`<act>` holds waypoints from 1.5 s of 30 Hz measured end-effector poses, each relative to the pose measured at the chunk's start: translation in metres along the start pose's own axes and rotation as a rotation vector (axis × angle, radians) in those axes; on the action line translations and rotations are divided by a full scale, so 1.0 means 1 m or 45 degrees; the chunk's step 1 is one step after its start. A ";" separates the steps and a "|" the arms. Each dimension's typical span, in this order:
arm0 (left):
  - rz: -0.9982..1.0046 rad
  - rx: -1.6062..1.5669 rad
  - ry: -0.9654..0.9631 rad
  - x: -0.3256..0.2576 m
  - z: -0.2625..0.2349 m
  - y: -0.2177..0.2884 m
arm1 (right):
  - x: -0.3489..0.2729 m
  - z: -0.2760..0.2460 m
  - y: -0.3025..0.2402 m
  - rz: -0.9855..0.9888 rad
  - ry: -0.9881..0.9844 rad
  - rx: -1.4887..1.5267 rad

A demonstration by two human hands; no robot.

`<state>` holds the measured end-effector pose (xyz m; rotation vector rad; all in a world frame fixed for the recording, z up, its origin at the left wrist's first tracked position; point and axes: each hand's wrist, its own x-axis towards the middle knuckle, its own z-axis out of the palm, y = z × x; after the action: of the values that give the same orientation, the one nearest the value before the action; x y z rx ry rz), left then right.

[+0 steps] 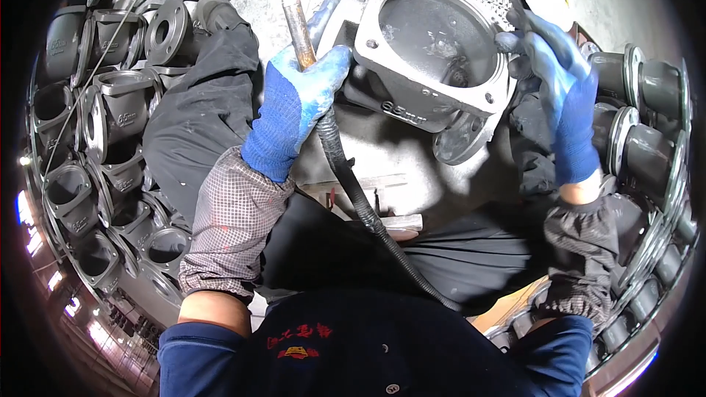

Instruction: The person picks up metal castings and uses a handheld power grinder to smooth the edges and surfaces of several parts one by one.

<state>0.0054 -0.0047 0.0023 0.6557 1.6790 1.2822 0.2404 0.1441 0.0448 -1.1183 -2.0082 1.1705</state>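
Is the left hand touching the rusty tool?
Touching. The head view shows the left hand gripping the rusty tool, which emerges above the grip, its black hose below.

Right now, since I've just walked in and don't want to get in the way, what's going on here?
The person's blue-gloved left grip holds a metal rod-like tool with a black hose trailing back toward the body. The tool's tip points away, outside the round opening of a grey metal casting. The right grip, also gloved, is by the casting's right edge; whether it touches is unclear. More grey castings are piled on both sides.
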 end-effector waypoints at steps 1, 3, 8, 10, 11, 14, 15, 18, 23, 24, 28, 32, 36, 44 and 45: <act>0.000 -0.003 0.004 0.000 -0.001 -0.002 | -0.010 0.004 0.002 0.146 0.102 0.069; -0.086 -0.015 0.000 0.001 -0.005 -0.006 | -0.018 0.019 0.026 -0.139 0.273 -0.012; -0.078 -0.153 -0.274 0.004 -0.015 -0.002 | -0.019 0.031 0.040 -0.152 0.434 0.083; 0.080 -0.067 -0.264 0.003 -0.019 -0.003 | -0.016 0.037 0.029 -0.052 0.415 0.182; 0.233 0.024 -0.258 0.002 -0.021 -0.004 | -0.015 0.039 0.025 0.057 0.398 0.280; 0.214 -0.101 -0.150 0.001 -0.015 0.004 | -0.012 0.045 0.029 0.036 0.356 0.339; 0.141 -0.165 -0.084 0.002 -0.016 0.006 | -0.013 0.048 0.029 0.011 0.361 0.341; 0.333 -0.054 -0.106 0.002 -0.022 0.020 | -0.021 0.049 0.019 0.031 0.307 0.387; 0.130 0.093 -0.145 0.037 -0.033 0.022 | -0.038 0.040 0.013 -0.056 0.146 0.229; 0.069 0.238 -0.106 0.059 -0.045 0.007 | -0.039 0.039 0.001 0.106 0.060 0.308; 1.209 1.019 -0.254 0.074 -0.086 -0.026 | -0.019 0.025 -0.023 -0.095 -0.292 0.051; 0.216 0.180 -0.114 0.069 -0.066 -0.032 | 0.025 0.011 -0.030 -0.626 -0.499 -0.749; -0.045 0.086 -0.099 0.046 -0.057 -0.001 | 0.045 0.040 -0.041 -0.751 -0.639 -1.445; 0.151 -0.048 -0.170 0.056 -0.063 -0.022 | 0.053 0.060 -0.047 -0.802 -0.781 -1.731; 0.173 0.025 -0.164 0.057 -0.064 -0.023 | 0.054 0.062 -0.047 -0.773 -0.786 -1.757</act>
<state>-0.0749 0.0056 -0.0341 0.8586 1.5657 1.2908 0.1475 0.1518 0.0598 -0.4678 -3.3928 -0.4263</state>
